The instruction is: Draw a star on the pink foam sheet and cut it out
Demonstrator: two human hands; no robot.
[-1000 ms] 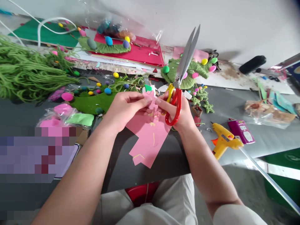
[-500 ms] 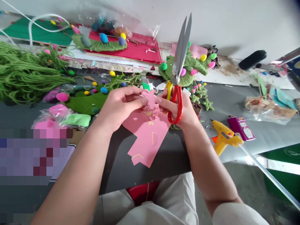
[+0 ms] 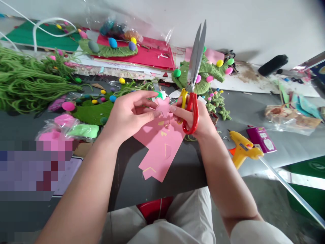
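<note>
A small pink star cutout (image 3: 163,106) is between my two hands, above a larger pink sheet (image 3: 162,149) with notched edges and yellowish marks. My left hand (image 3: 129,113) has its thumb and fingers at the star's left side; its index finger stretches past the top. With my right hand (image 3: 194,113) I hold scissors (image 3: 194,67) by their red and yellow handles, blades pointing up and slightly apart. The right thumb and fingertips also meet the star's right edge. Pink scraps (image 3: 167,125) lie on the sheet below the fingers.
A yellow glue gun (image 3: 242,145) and a purple box (image 3: 261,139) lie right of my forearm. Green yarn (image 3: 30,78) is heaped at left, near bagged pink and green material (image 3: 83,130). Yarn-wrapped green pieces with coloured balls (image 3: 109,49) stand along the back. The dark table's (image 3: 182,186) front edge is at my lap.
My left fingers have spread and shifted on the star, with the thumb now lower. The star has turned slightly. My right hand and the scissors have barely moved.
</note>
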